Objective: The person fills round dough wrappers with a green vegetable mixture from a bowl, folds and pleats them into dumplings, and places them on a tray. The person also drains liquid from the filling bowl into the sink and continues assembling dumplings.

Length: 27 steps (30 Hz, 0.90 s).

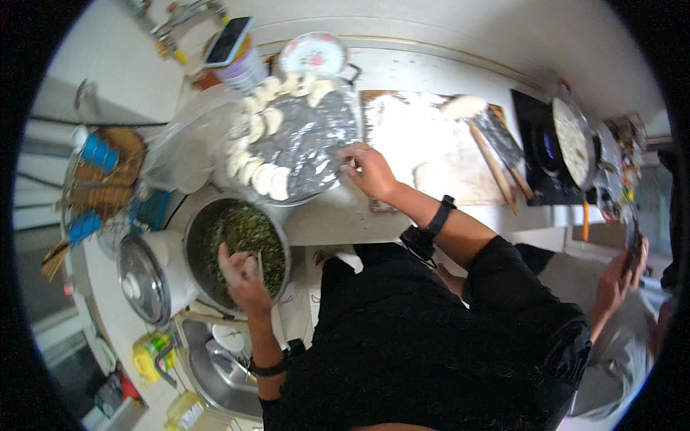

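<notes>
My left hand (245, 277) is over a metal pot (288, 258) of chopped green filling (242, 229), with its fingers spread; a pale, slim utensil shows beside them, and whether it is held is unclear. My right hand (366, 167) is at the right edge of a tray lined with plastic film (307, 145), fingertips close together; whether they pinch the film is blurred. Half-moon dumplings (261, 178) curve around the tray's left side. Right of it lies a floured board (409, 129) with dough (464, 106), a wooden rolling pin (490, 164) and a broad-bladed cleaver (498, 134).
A filled pan (571, 143) sits on a black cooktop (531, 188) at right. Another person's hands (614, 280) are at far right. A lidded pot (145, 280) and a sink (199, 372) lie at left. A phone (229, 42) rests on a canister (242, 70) behind the tray.
</notes>
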### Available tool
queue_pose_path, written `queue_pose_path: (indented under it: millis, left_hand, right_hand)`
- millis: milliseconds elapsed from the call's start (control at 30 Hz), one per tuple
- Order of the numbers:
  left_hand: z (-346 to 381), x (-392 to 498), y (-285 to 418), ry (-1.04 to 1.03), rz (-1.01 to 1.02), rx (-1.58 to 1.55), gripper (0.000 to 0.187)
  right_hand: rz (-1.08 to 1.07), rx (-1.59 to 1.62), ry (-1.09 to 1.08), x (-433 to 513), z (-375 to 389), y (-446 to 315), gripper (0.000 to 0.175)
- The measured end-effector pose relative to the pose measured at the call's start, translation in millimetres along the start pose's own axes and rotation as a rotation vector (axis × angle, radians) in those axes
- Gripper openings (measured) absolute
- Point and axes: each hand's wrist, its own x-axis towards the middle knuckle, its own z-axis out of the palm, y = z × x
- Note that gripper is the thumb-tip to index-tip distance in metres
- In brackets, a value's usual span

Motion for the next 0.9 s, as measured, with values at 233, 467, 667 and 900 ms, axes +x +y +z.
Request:
queue_pose_path:
  millis: [233,467,667,900]
  left_hand:
    - [-0.6,0.0,0.3,-0.106,0.062,0.098,0.050]
    - [16.6,4.6,20.3,-0.237,0.152,0.056,0.044]
    - [2.7,-3.9,6.3,-0.247,0.173,0.135,0.037]
    - [-22.1,-13.1,-5.6,-0.177,0.126,0.135,0.029]
  right_hand:
    - [0.216,-0.473,0.198,-97.7,-97.9,103.2,0.027]
    - [0.506,-0.393,0.098,-100.0,-98.4,123.8,0.022]
    - [0.475,-0.393,0.234,-96.8,-90.9,125.4,0.015]
    - [0.265,-0.392,0.220,-95.4,-97.2,104.1,0.011]
